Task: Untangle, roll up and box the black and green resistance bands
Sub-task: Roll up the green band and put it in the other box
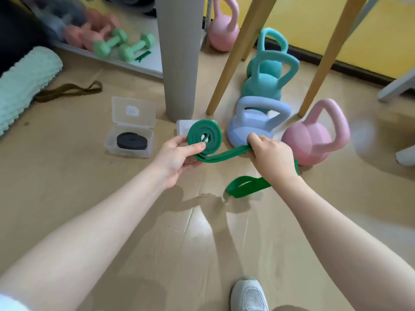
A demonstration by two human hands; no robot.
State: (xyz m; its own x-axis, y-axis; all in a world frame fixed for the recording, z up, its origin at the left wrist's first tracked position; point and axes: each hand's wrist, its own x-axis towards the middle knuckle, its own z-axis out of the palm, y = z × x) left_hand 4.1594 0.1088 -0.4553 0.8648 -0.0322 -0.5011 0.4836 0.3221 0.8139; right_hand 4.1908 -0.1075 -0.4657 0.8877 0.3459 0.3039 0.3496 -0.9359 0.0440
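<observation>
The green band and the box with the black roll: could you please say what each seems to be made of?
Green band: likely rubber or latex, matte; it coils flat and its loose tail droops limp.
Box: clear, glossy hard plastic; the black roll shows through its wall.

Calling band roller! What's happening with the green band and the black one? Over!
Left hand pinches green band coil; right hand grips its loose tail. Black band rolled, in open clear box. Nothing in the way.

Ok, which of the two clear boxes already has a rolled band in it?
The open clear box on the left: the rolled black band lies inside it. The other clear box sits mostly hidden behind the green coil the left hand holds.
</observation>
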